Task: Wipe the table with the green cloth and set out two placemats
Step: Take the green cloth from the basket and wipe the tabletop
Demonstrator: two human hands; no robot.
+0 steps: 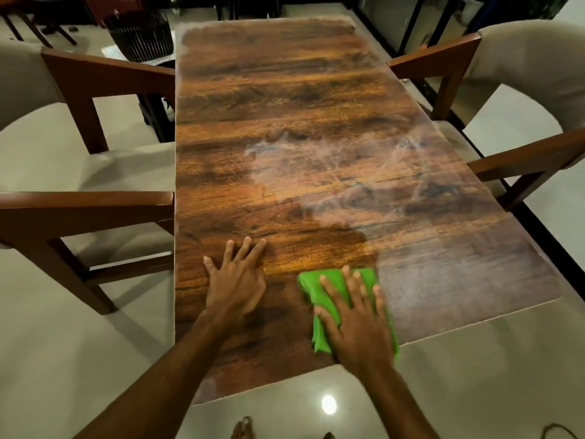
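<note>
A long wooden table [285, 106] runs away from me, with a whitish dusty film over its right and middle parts and a darker wiped patch near me. My right hand [357, 321] lies flat with spread fingers on a green cloth [319, 289] at the near right of the table, pressing it down. My left hand [237, 277] rests flat on the bare wood to the left of the cloth, fingers straight and spread. No placemat is in view.
Two cushioned wooden armchairs [79, 172] stand along the table's left side, and one [522, 99] on the right. A dark slatted basket [139, 36] sits on the floor at the far left. My bare feet [243, 429] show on the glossy tiles below.
</note>
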